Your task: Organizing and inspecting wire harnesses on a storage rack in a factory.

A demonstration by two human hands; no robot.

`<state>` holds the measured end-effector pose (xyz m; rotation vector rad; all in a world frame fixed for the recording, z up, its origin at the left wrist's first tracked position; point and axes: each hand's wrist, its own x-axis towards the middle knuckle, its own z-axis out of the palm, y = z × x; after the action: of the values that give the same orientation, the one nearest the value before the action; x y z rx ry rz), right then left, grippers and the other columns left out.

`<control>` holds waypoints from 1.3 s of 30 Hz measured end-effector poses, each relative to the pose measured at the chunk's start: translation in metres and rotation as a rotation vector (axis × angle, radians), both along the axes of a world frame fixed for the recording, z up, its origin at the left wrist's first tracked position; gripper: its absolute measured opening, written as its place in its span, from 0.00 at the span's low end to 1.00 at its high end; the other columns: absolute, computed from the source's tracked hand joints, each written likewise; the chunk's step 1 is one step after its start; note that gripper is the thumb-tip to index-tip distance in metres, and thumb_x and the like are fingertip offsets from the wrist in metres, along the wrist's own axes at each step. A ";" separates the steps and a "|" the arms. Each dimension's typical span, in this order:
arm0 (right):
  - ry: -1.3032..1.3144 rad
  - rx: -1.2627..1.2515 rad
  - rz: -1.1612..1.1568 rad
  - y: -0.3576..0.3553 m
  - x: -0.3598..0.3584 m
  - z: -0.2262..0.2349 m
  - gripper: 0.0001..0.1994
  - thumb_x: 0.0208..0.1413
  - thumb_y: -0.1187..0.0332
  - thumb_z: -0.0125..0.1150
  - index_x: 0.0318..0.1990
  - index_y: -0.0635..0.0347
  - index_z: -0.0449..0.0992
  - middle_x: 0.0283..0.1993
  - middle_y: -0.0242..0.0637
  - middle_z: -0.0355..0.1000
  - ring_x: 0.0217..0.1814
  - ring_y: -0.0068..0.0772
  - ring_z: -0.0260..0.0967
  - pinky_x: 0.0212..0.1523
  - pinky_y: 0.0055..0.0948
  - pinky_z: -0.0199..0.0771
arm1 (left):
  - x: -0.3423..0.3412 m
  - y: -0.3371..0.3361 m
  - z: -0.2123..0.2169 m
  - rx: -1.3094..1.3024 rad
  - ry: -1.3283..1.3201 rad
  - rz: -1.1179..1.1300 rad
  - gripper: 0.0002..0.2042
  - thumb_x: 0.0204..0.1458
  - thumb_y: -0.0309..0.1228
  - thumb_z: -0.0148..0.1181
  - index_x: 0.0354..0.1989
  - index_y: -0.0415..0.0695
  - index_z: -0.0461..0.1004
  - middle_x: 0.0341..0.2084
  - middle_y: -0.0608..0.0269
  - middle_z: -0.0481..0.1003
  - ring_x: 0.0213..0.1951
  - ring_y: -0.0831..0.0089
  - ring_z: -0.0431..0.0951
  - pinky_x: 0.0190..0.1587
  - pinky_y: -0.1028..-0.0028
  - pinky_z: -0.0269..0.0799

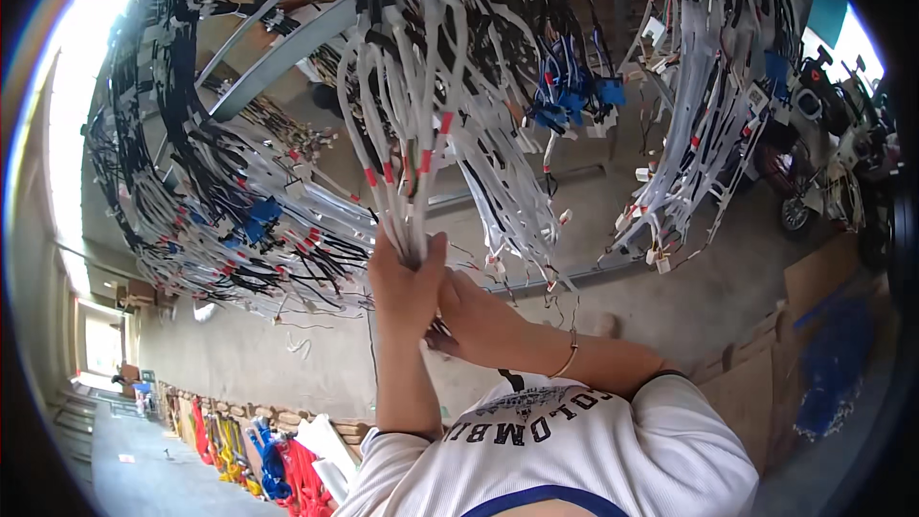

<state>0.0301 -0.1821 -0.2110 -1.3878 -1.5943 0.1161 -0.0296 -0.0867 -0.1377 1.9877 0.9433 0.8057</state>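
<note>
In front of me a bundle of white-sleeved wire harnesses (391, 115) with red tape marks hangs from above. My left hand (402, 287) is closed around its gathered lower part, thumb on top. Just below and to the right, my right hand (471, 314) is curled in close against the left hand and wrist. Dark wire ends show under its fingers, so it seems closed on the bundle's lower end, though the left hand partly hides this. A thin bracelet circles my right wrist.
More harnesses hang close by: a dense mass (220, 182) on the left, white ones (507, 191) behind, another group (699, 134) to the right. A metal rail (287, 53) crosses above. Motorbikes (804, 172) stand far right; coloured wire bundles (273, 460) lie lower left.
</note>
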 end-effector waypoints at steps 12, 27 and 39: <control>0.349 0.410 -0.588 0.011 0.136 -0.043 0.15 0.56 0.70 0.59 0.46 0.64 0.63 0.53 0.47 0.63 0.55 0.36 0.60 0.53 0.34 0.62 | -0.080 0.033 0.076 -0.302 -0.100 -0.096 0.06 0.53 0.24 0.57 0.36 0.36 0.69 0.13 0.69 0.66 0.13 0.84 0.61 0.15 0.82 0.52; 1.314 -0.111 0.680 -0.032 0.068 -0.006 0.17 0.67 0.59 0.41 0.35 0.65 0.69 0.19 0.30 0.60 0.20 0.22 0.56 0.26 0.25 0.62 | -0.043 -0.001 0.040 -0.511 -0.292 -0.258 0.07 0.47 0.25 0.61 0.31 0.37 0.69 0.28 0.52 0.77 0.26 0.71 0.78 0.20 0.80 0.64; 0.194 0.107 -0.303 -0.018 0.093 -0.015 0.08 0.58 0.72 0.53 0.43 0.66 0.73 0.34 0.41 0.67 0.37 0.35 0.67 0.38 0.28 0.67 | -0.012 -0.009 0.008 -0.495 -0.288 -0.215 0.08 0.48 0.21 0.56 0.36 0.36 0.65 0.41 0.40 0.75 0.44 0.61 0.79 0.28 0.80 0.70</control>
<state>0.1227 -0.2001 -0.2260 -1.4697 -1.2009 -0.0155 -0.0416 -0.0954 -0.1295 1.4663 0.6668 0.6400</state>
